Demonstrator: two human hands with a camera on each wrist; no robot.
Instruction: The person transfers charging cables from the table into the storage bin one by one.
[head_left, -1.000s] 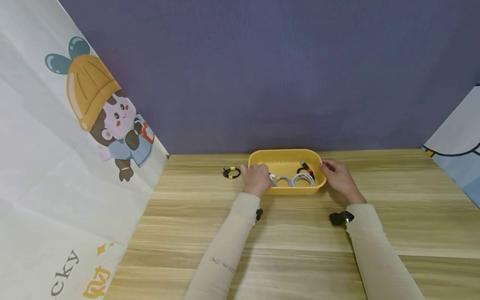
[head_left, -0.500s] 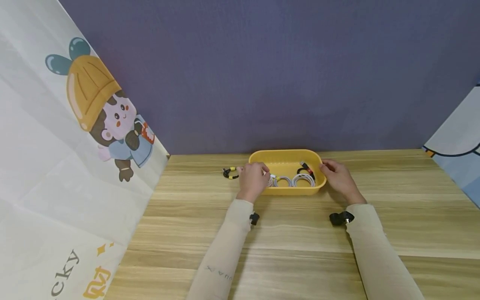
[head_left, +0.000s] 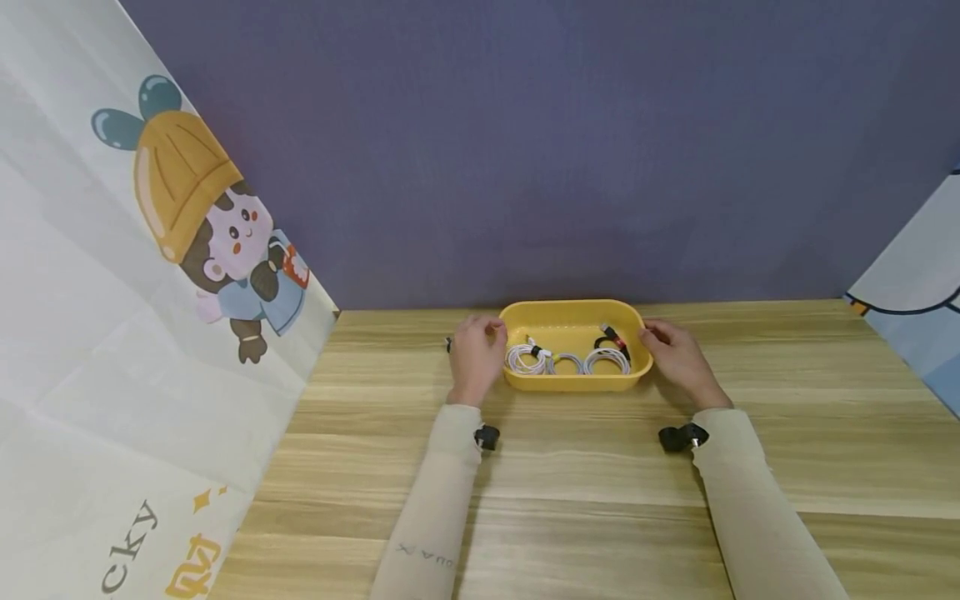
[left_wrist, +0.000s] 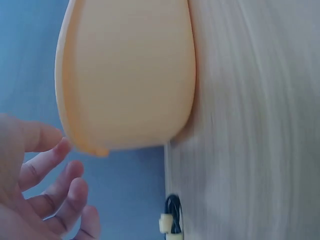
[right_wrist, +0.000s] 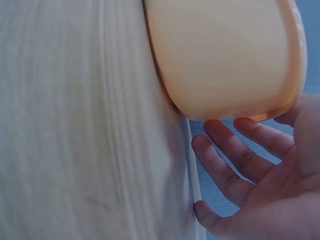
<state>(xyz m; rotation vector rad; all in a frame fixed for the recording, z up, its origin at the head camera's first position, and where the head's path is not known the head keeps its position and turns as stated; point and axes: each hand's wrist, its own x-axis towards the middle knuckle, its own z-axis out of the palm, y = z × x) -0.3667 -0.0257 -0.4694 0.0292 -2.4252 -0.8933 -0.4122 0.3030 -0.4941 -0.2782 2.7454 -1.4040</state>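
A yellow plastic basket (head_left: 573, 383) stands at the table's back edge. My right hand (head_left: 681, 358) holds its right end, thumb at the rim and fingers (right_wrist: 227, 135) against the outer wall. My left hand (head_left: 476, 358) is beside the left end, fingers loosely bent and holding nothing; in the left wrist view its thumb and forefinger are close to the rim. Inside the basket lie a white coiled cable (head_left: 516, 367) with a black tie, a grey coiled cable (head_left: 567, 356), another pale coiled cable (head_left: 606, 352) and a black cable (head_left: 615, 337) with a red tie.
A black coiled cable (left_wrist: 173, 215) with yellow ties lies on the wooden table (head_left: 585, 500), left of the basket; my left hand mostly covers it in the head view. A dark blue panel (head_left: 555, 150) rises behind the table, and a printed white curtain (head_left: 67, 317) hangs at left.
My left hand has come out of the basket and moved left past its rim, over the black cable. The white coil with the black tie now shows inside. My right hand stays put.
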